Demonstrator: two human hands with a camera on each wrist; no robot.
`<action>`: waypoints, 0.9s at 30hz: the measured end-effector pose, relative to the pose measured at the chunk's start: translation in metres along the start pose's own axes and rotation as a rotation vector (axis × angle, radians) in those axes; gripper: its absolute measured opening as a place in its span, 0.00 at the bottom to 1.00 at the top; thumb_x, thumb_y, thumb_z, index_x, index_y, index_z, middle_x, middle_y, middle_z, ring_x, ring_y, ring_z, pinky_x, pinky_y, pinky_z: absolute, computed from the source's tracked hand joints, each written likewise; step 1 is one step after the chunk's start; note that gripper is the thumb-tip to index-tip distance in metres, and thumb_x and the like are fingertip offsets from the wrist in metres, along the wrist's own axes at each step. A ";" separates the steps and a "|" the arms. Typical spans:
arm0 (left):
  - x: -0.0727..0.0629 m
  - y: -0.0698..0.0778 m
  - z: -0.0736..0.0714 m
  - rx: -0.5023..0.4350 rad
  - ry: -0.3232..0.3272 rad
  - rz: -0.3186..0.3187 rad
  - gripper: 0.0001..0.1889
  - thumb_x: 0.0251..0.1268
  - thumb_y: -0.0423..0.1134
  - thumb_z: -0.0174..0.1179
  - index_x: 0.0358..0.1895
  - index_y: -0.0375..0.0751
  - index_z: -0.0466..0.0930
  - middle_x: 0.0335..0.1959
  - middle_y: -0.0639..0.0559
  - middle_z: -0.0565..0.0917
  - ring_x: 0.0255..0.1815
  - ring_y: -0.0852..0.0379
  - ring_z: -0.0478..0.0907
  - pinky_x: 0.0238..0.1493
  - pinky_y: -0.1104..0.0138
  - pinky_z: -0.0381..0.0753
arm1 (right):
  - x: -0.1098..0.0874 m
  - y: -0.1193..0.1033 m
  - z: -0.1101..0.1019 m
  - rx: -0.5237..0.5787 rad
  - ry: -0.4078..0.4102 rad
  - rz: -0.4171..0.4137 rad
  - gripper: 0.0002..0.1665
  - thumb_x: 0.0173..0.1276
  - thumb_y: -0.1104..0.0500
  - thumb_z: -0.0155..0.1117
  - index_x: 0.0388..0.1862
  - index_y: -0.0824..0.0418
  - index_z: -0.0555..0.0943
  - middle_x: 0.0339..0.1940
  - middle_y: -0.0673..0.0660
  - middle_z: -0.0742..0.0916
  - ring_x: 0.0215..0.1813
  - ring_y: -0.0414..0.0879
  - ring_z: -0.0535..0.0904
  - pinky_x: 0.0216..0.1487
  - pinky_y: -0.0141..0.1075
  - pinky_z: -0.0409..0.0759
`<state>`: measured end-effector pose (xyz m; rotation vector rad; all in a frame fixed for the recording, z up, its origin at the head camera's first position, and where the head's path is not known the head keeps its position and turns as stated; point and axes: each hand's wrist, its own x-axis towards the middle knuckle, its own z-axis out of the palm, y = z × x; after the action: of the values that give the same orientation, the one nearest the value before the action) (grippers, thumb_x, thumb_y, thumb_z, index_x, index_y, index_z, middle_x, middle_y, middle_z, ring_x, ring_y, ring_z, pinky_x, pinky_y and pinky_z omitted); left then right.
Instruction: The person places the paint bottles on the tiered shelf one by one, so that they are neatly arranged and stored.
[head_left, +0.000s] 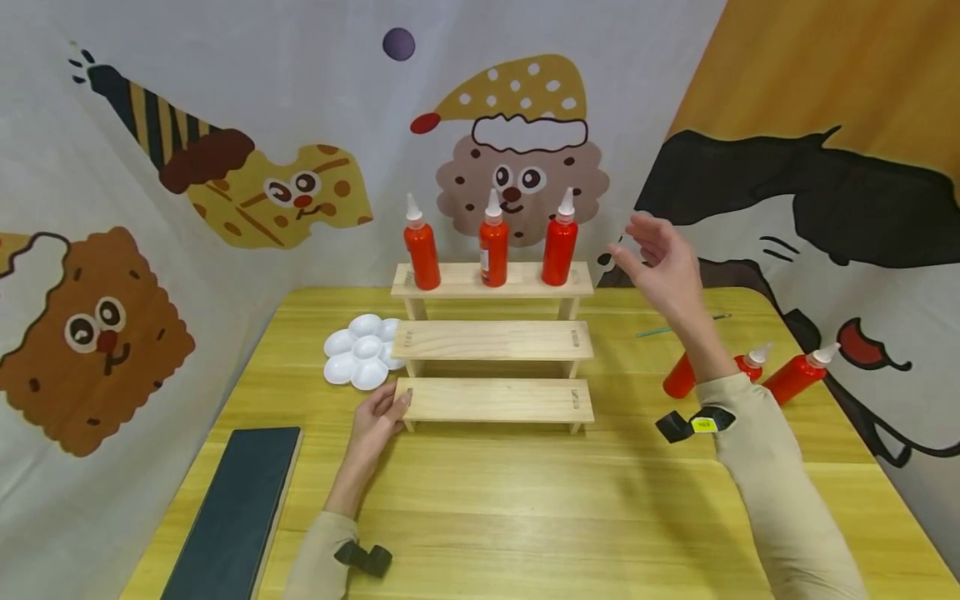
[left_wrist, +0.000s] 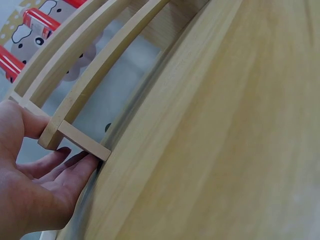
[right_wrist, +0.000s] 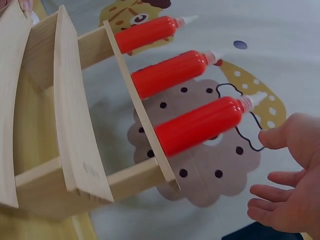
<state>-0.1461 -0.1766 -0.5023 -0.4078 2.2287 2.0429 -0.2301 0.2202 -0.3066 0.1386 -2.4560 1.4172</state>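
A three-tier wooden stand (head_left: 491, 400) stands on the table with three red squeeze bottles with white nozzle tips on its top tier: a left bottle (head_left: 423, 254), a middle bottle (head_left: 494, 252) and a right bottle (head_left: 559, 250). My left hand (head_left: 378, 421) grips the left end of the lowest tier, thumb on the board and fingers at its leg (left_wrist: 85, 140). Raised to the right of the top tier, my right hand (head_left: 660, 262) holds nothing, its fingers spread and a little bent. In the right wrist view it is apart from the nearest bottle (right_wrist: 200, 125).
More red bottles (head_left: 797, 379) are at the table's right, partly behind my right forearm. A thin teal stick (head_left: 660, 331) lies behind them. Left of the stand is a white flower-shaped palette (head_left: 367, 371). A dark flat board (head_left: 232, 508) lies at the front left. A printed cloth hangs behind.
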 end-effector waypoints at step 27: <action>0.000 0.000 0.000 -0.036 -0.003 0.017 0.26 0.75 0.38 0.58 0.72 0.34 0.69 0.69 0.32 0.75 0.58 0.49 0.79 0.54 0.64 0.84 | -0.057 0.062 -0.049 -0.095 0.088 0.210 0.41 0.77 0.44 0.58 0.79 0.62 0.59 0.77 0.66 0.69 0.79 0.61 0.61 0.81 0.50 0.57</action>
<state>-0.1459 -0.1764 -0.5024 -0.3897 2.2037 2.0939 -0.1804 0.2898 -0.3525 -0.2039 -2.5184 1.3510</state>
